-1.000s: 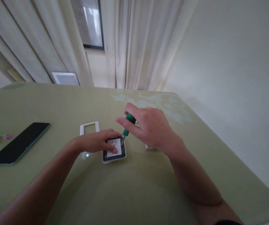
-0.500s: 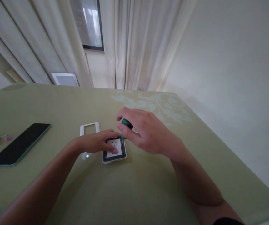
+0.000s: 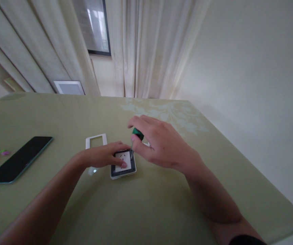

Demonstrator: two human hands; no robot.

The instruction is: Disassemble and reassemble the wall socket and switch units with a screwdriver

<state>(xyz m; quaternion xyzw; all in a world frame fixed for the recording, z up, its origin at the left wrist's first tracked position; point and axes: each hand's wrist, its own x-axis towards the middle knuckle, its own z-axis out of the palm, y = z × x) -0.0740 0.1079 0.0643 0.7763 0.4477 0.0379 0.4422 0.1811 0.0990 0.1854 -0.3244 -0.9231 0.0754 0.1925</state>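
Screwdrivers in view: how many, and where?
1: the green screwdriver in the right hand, its tip at the right side of the socket, which the left hand holds. The hands could hide another.

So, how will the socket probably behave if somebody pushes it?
The socket is probably stiff: its straight edges show no visible bend under the left hand. It seems unlikely to tip, because it sits low and broad on the table. Rolling also looks unlikely, given its square shape.
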